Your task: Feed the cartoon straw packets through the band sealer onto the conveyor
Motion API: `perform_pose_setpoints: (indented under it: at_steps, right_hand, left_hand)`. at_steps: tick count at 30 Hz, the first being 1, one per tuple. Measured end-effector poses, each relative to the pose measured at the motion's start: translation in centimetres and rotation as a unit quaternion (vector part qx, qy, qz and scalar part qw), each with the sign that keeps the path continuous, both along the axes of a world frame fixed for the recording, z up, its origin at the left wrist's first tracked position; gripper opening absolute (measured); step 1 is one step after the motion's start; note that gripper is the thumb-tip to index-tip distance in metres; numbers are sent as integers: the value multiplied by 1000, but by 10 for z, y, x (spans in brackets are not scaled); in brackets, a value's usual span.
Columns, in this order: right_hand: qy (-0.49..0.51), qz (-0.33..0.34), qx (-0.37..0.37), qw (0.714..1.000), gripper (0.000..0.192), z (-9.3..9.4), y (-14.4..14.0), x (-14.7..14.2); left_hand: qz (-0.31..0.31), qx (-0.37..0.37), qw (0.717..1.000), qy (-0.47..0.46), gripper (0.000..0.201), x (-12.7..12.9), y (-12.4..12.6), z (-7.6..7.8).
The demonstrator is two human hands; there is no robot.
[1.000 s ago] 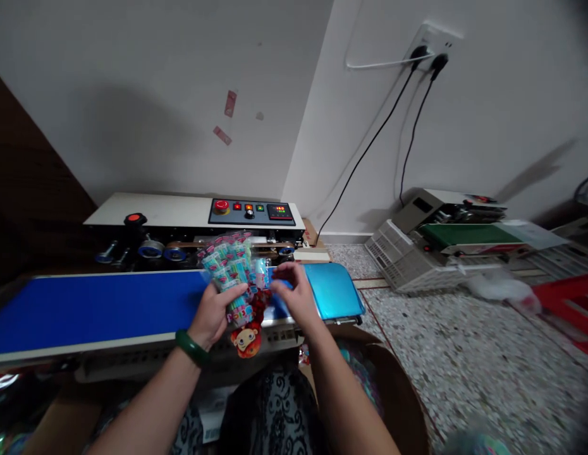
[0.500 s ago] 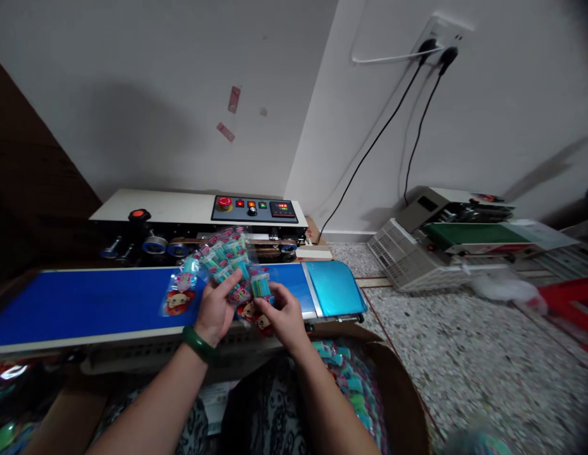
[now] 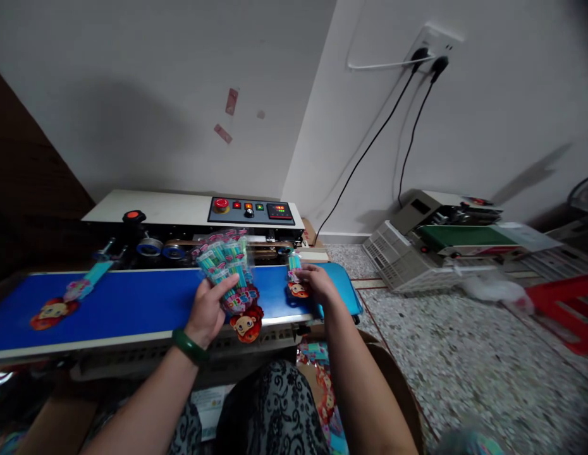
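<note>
- Our left hand (image 3: 209,311) grips a fanned stack of packets (image 3: 227,273) over the near edge of the blue belt (image 3: 133,303).
- Our right hand (image 3: 317,285) pins a single packet (image 3: 294,278) flat at the belt's right end; fingers look closed on it, though blurred.
- Another packet (image 3: 61,302) lies far left.
- Risk: a loose fan grip could spill packets; a skewed packet may enter the sealer (image 3: 189,218) crooked.

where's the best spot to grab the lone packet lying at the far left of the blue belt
Take the packet by its narrow teal top end, coming from above on the sealer side. It lies flat and slanted on the belt, cartoon-face end toward the near edge, so a pinch grip on the slim upper strip probably lifts it most easily. Neither hand is near it.
</note>
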State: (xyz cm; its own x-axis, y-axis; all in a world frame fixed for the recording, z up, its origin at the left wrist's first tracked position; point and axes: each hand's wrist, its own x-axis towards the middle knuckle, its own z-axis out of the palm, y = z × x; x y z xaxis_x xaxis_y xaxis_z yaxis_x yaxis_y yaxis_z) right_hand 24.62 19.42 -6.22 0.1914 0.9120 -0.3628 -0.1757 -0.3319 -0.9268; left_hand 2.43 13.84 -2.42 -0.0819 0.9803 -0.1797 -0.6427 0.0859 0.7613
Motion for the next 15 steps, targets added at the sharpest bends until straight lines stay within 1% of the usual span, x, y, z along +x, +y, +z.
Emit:
perform_pose_setpoints:
  at_steps: [2,3,5,6,8,9,10,11,12,15]
  right_hand:
    - [-12,10,6,1000,16,3,4,-8]
    - [-21,3,14,1000,18,6,3,-13]
    - [-28,1,53,998,22,14,-4,-26]
    - [-18,25,78,996,25,19,-10,-33]
    - [20,111,129,985,31,29,-25,-47]
    - [38,150,146,977,33,32,-32,-53]
    - [50,173,156,971,34,34,-38,-59]
    - [55,171,160,971,33,35,-43,-64]
    - [55,149,165,973,32,34,-46,-68]
    - [59,63,173,981,31,26,-48,-75]
  left_hand:
    - [-10,-2,1000,-1,39,1,0,0]
    - [-15,-5,1000,0,40,2,0,-1]
    - [-25,-10,1000,3,40,4,0,-1]
    - [-31,-9,999,5,40,5,0,-1]
    - [-45,0,999,9,40,7,-1,-1]
    - [-52,4,999,12,41,8,-2,-2]
    - [-58,7,998,16,41,9,-2,-2]
    - [-62,9,998,20,41,10,-3,-2]
    - [-66,10,997,25,40,11,-3,-2]
    - [-73,17,997,36,38,14,-4,-4]
